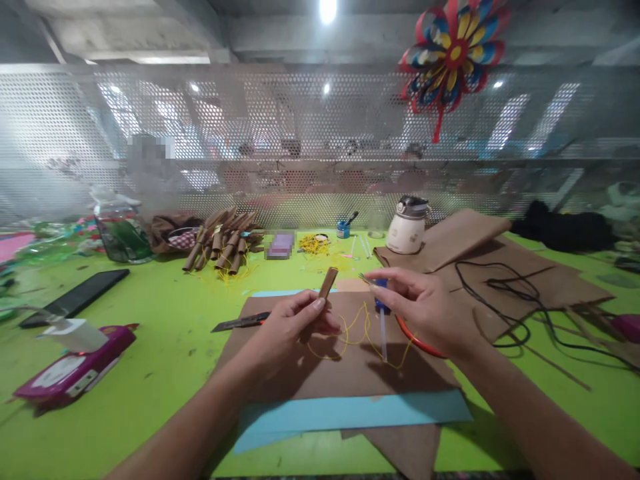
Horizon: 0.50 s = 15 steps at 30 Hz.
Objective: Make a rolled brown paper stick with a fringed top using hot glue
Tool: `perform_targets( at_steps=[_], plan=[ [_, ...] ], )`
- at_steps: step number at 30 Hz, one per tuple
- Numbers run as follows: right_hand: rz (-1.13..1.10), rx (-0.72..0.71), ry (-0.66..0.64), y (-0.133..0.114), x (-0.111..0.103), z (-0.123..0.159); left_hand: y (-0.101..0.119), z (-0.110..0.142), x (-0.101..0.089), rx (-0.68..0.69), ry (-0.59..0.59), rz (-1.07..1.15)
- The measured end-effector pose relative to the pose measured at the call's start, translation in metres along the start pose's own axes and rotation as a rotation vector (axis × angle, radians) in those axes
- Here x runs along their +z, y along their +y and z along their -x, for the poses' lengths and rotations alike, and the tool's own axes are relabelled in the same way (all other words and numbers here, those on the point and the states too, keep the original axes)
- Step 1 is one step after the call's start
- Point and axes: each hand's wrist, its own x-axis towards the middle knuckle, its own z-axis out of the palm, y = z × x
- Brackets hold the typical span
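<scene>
My left hand [305,317] is closed around a small rolled strip of brown paper [328,283], which points upward. To its right, my right hand [420,303] is pinched, with a small thin item [365,277] at the fingertips whose kind I cannot make out. Loose yellow thread [367,327] loops between and below both hands. Under the right hand lies a blue-handled tool [383,327] with a pale shaft, partly hidden by the fingers. A red-orange curved handle [420,341] shows below that palm. Beside the left hand rests a black utility knife [240,322].
Brown paper [280,377] and a light blue sheet [355,410] cover the near middle. Rolled paper pieces [230,253], yellow thread [314,244] and a white flask [406,227] stand behind. Left are a phone [77,297] and purple power strip [75,370]; right, a black cable [530,300].
</scene>
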Motion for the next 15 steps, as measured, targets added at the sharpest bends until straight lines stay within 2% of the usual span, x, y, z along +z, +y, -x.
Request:
perform_targets(
  at_steps=[4, 8, 11, 15],
  plan=[
    [0.159, -0.118, -0.078, -0.007, -0.002, 0.005, 0.002, 0.001, 0.003, 0.04, 0.131, -0.162],
    [0.274, -0.254, -0.032, -0.013, 0.0, 0.008, -0.002, -0.001, -0.001, 0.141, 0.199, -0.339],
    [0.324, -0.298, -0.003, -0.017, -0.001, 0.01, -0.006, -0.002, -0.006, 0.268, 0.27, -0.557],
    [0.341, -0.3, -0.072, -0.018, -0.005, 0.007, -0.007, -0.002, -0.007, 0.346, 0.341, -0.687]
  ],
)
